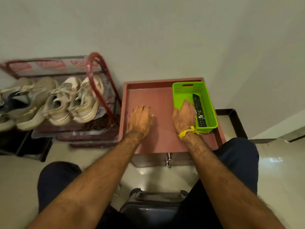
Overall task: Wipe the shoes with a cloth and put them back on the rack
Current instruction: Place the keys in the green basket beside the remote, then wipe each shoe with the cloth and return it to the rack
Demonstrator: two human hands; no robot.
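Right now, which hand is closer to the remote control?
The right hand. It lies at the green basket, right beside the remote control inside it. The left hand lies flat on the pink tabletop, farther left.

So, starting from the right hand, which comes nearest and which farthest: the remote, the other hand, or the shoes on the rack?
Seen from the head camera, measuring from the right hand:
1. Remote, just to its right, in the green basket the fingers reach into.
2. Left hand, across the pink tray, to its left.
3. Shoes, farthest left, on the rack.
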